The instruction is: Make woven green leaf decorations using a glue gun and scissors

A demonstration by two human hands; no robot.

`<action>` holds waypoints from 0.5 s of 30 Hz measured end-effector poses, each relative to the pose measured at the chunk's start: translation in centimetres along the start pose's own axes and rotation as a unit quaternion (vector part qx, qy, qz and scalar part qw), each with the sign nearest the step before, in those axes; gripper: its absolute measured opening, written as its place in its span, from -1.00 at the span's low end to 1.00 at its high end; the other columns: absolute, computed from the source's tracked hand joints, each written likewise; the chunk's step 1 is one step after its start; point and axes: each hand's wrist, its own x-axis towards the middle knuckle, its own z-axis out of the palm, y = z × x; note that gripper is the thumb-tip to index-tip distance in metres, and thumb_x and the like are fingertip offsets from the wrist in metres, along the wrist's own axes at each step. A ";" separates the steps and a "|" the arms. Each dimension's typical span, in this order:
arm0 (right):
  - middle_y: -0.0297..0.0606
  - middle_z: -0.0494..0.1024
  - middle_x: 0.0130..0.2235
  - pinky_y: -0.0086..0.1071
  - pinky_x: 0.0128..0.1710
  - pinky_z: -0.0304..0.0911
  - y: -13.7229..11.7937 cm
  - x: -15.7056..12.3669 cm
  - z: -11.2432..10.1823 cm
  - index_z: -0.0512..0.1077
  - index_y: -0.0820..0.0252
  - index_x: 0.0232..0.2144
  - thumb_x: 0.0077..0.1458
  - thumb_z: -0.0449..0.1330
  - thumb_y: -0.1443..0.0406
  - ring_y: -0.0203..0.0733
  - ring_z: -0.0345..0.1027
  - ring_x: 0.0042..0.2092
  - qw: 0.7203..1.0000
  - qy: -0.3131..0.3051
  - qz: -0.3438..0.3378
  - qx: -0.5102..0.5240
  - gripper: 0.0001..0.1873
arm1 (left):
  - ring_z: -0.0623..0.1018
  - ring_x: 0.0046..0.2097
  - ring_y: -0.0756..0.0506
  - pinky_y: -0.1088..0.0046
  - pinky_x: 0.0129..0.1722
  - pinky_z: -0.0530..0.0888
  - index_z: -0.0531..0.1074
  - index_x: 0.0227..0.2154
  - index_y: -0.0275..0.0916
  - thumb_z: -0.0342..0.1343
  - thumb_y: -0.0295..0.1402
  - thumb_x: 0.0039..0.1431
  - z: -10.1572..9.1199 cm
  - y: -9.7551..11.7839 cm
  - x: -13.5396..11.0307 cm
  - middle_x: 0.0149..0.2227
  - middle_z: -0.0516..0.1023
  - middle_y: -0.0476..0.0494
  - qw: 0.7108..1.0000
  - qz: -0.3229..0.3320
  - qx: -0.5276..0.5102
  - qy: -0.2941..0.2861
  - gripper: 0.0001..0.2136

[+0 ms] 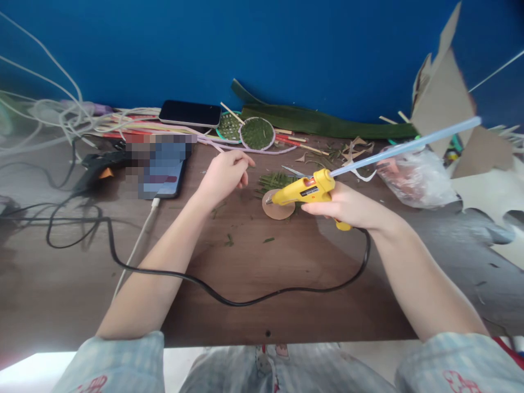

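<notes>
My right hand (347,206) is wrapped around the grip of a yellow hot glue gun (305,190). A long translucent glue stick (405,146) sticks out of its back end. The nozzle tip meets a small round brown cardboard disc (278,210) lying on the table. Behind the disc are pieces of cut green leaf (276,180), with scissors partly hidden by the gun. Left of the disc, my left hand (229,176) hovers over the table, fingers loosely bent and apart, with nothing visible in them.
The gun's black cord (241,303) loops across the table and over my left forearm. A charging phone (164,172) lies at left, another phone (190,113) behind. At the back are a leaf-covered disc (257,134) and long leaf (327,121); at right, a plastic bag (426,177) and cardboard (442,103).
</notes>
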 end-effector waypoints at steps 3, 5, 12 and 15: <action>-0.37 0.39 -0.54 -0.43 -0.56 0.12 -0.3 -0.1 -0.1 0.36 0.17 -0.43 -0.07 0.17 0.30 -0.32 0.22 -0.52 1.000 0.008 0.023 -0.018 -0.92 | 0.35 -0.62 0.07 0.60 -0.56 0.32 0.44 -0.40 -0.28 -0.10 -0.39 0.07 -0.1 0.1 0.0 -0.65 0.41 0.00 1.000 -0.005 0.004 -0.002 -0.79; -0.37 0.37 -0.58 -0.43 -0.55 0.12 -0.4 -0.2 -0.3 0.33 0.19 -0.52 -0.06 0.16 0.30 -0.32 0.22 -0.53 0.999 0.007 0.025 -0.029 -0.92 | 0.35 -0.62 0.07 0.60 -0.56 0.31 0.44 -0.40 -0.28 -0.11 -0.39 0.07 -0.1 0.2 0.0 -0.65 0.41 0.00 1.000 -0.005 0.007 -0.002 -0.79; -0.30 0.48 -0.51 -0.36 -0.37 0.23 -0.4 -0.4 -0.6 0.36 0.18 -0.58 -0.05 0.14 0.31 -0.22 0.34 -0.40 0.999 -0.026 0.011 -0.036 -0.88 | 0.35 -0.61 0.07 0.59 -0.54 0.32 0.44 -0.40 -0.27 -0.11 -0.39 0.06 -0.2 0.1 -0.1 -0.65 0.41 0.00 1.000 0.002 0.005 -0.002 -0.79; -0.30 0.50 -0.48 -0.35 -0.31 0.24 -0.4 -0.4 -0.7 0.38 0.18 -0.57 -0.05 0.13 0.32 -0.21 0.36 -0.37 0.999 -0.036 0.011 -0.035 -0.89 | 0.35 -0.61 0.07 0.60 -0.54 0.32 0.44 -0.40 -0.27 -0.11 -0.39 0.06 -0.1 0.1 0.0 -0.66 0.41 0.01 1.000 -0.002 0.004 -0.001 -0.79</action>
